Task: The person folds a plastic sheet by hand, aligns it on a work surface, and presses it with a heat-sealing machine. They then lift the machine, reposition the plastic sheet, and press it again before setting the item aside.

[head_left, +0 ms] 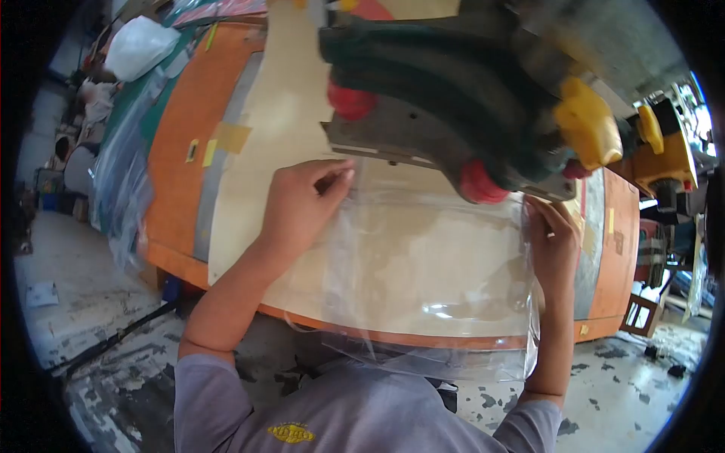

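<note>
A clear plastic sheet lies over the pale board in front of me, its near end hanging past the table edge. My left hand pinches the sheet's far left corner between thumb and fingers. At the far right corner, my right hand is closed on the sheet's edge. Just beyond both hands stands a dark green machine head with a metal plate along its lower edge. The sheet's far edge runs close to that plate; whether it passes beneath cannot be made out.
Red knobs and yellow knobs stick out from the machine. The table's orange surface shows at both sides. Folded clear plastic hangs at the left, below a white bag. A yellow-topped machine stands at the right.
</note>
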The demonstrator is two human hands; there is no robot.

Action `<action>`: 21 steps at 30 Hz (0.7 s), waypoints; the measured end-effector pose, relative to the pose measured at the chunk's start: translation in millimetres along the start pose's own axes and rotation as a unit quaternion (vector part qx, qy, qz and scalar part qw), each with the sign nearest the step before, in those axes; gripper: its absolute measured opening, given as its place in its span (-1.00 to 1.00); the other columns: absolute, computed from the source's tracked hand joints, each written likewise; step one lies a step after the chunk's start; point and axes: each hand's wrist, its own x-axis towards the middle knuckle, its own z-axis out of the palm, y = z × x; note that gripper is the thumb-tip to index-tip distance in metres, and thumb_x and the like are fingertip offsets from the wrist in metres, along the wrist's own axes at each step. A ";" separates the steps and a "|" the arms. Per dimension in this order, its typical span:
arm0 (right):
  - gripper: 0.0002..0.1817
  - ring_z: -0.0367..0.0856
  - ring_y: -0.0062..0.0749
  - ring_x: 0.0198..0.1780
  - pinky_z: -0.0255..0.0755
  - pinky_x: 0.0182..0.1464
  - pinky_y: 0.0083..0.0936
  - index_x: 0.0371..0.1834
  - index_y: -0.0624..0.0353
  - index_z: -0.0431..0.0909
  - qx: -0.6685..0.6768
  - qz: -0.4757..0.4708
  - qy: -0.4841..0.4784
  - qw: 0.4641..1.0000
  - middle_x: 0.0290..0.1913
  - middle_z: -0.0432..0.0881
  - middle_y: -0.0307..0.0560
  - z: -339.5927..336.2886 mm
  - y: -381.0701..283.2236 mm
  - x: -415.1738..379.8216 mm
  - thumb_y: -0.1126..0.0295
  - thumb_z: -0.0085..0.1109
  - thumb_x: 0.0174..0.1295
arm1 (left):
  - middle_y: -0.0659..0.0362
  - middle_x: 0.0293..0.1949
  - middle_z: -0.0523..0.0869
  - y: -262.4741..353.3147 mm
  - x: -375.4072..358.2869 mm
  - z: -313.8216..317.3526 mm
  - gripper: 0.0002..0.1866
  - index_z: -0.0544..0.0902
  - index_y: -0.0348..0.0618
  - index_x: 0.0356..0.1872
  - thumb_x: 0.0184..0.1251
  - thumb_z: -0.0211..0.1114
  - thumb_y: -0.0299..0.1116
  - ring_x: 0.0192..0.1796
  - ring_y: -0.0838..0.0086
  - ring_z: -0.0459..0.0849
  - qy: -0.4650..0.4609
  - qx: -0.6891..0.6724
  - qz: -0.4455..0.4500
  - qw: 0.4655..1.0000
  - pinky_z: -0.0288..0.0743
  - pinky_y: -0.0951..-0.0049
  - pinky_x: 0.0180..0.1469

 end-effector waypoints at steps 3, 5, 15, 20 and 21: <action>-0.79 0.75 -0.14 -0.18 0.57 -0.11 -0.35 0.07 0.33 0.79 -0.015 0.025 -0.005 1.000 -0.13 0.77 0.09 0.6 -1.5 -1.2 0.63 0.25 0.45 | 0.06 -0.37 0.88 1.3 0.9 -0.2 -0.78 0.86 -0.28 0.05 0.53 0.47 -0.38 -0.37 0.60 0.78 -0.005 -0.017 -0.006 1.000 0.61 0.51 -0.27; -0.79 0.78 -0.13 -0.13 0.60 -0.04 -0.34 0.08 0.34 0.78 -0.009 0.043 -0.013 0.999 -0.08 0.79 0.09 0.5 -3.1 -1.3 0.61 0.26 0.48 | 0.06 -0.37 0.88 2.4 1.5 -1.4 -0.77 0.86 -0.28 0.05 0.54 0.47 -0.37 -0.38 0.59 0.78 -0.016 -0.016 -0.016 1.000 0.61 0.51 -0.26; -0.77 0.74 -0.41 -0.09 0.58 -0.04 -0.47 0.16 0.27 0.80 -0.027 0.046 -0.024 0.998 0.01 0.80 -0.03 -1.5 -0.6 -1.3 0.51 0.24 0.55 | 0.06 -0.39 0.86 1.6 3.5 -1.4 -0.77 0.86 -0.26 0.05 0.54 0.47 -0.34 -0.44 0.57 0.71 -0.006 0.001 0.012 1.000 0.57 0.47 -0.30; -0.77 0.74 -0.43 -0.13 0.58 -0.10 -0.48 0.14 0.28 0.80 -0.017 0.037 -0.011 0.999 -0.01 0.80 -0.04 0.4 3.1 -1.8 0.52 0.24 0.55 | 0.06 -0.41 0.85 3.5 3.8 -1.2 -0.78 0.87 -0.25 0.02 0.52 0.48 -0.34 -0.43 0.56 0.71 0.001 0.002 0.010 1.000 0.56 0.48 -0.31; -0.80 0.76 -0.33 -0.12 0.59 -0.07 -0.45 0.10 0.32 0.79 -0.005 0.042 -0.006 0.999 -0.03 0.80 0.02 1.4 0.1 -1.4 0.54 0.26 0.53 | 0.05 -0.41 0.85 2.8 3.9 -1.0 -0.78 0.87 -0.26 0.02 0.51 0.48 -0.35 -0.43 0.55 0.71 0.000 0.002 0.010 1.000 0.56 0.47 -0.31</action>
